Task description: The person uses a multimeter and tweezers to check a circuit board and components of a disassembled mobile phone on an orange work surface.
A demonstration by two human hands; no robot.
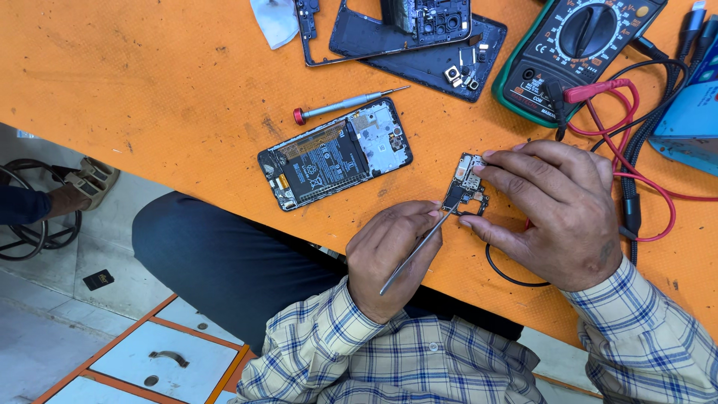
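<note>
My right hand [557, 209] rests on the orange table [149, 90] and pinches a small phone circuit board [465, 187] between thumb and fingers. My left hand [393, 254] grips metal tweezers [413, 254], whose tips touch the lower left edge of that board. To the left lies an opened phone [335, 153] with its battery and inner parts exposed. A small screwdriver with a red cap [348, 104] lies just above it.
Phone frames and a back cover [419, 41] lie at the top, beside a white cloth [275, 21]. A green-edged multimeter [576, 52] with red and black leads [636, 150] sits at the top right, next to a blue device [692, 112]. Drawers [168, 357] stand below the table. Another person's foot [86, 183] shows at left.
</note>
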